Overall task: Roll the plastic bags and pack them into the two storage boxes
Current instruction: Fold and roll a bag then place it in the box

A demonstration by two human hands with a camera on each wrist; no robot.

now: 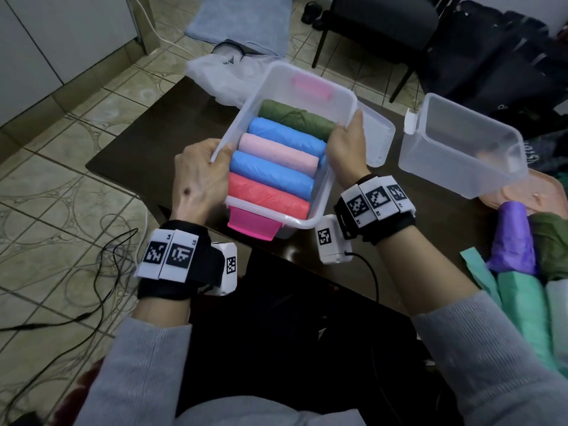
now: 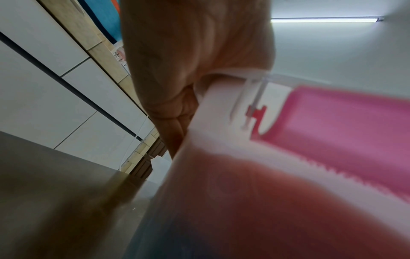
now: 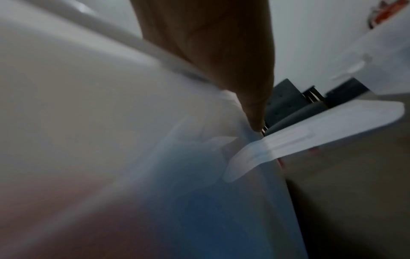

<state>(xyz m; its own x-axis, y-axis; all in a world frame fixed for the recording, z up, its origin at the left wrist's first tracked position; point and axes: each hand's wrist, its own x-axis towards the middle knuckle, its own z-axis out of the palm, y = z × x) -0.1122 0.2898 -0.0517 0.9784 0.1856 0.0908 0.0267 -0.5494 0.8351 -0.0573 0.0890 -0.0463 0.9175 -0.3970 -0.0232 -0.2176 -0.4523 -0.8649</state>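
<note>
At table centre, the left hand [image 1: 196, 176] grips the filled box [image 1: 344, 103] by its 9 o'clock rim, and the right hand [image 1: 347, 149] clasps the 3 o'clock rim. Five rolled bags [image 1: 276, 176] sit packed inside. The empty box [image 1: 461, 167] stands at 2 o'clock. Moving the full box likely calls for level, even hands, so the rolls stay snug.

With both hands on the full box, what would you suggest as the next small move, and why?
Probably set the full box aside: five rolls fill it, both hands, left and right, grip its rim, and the second box sits empty beside loose bags.
</note>
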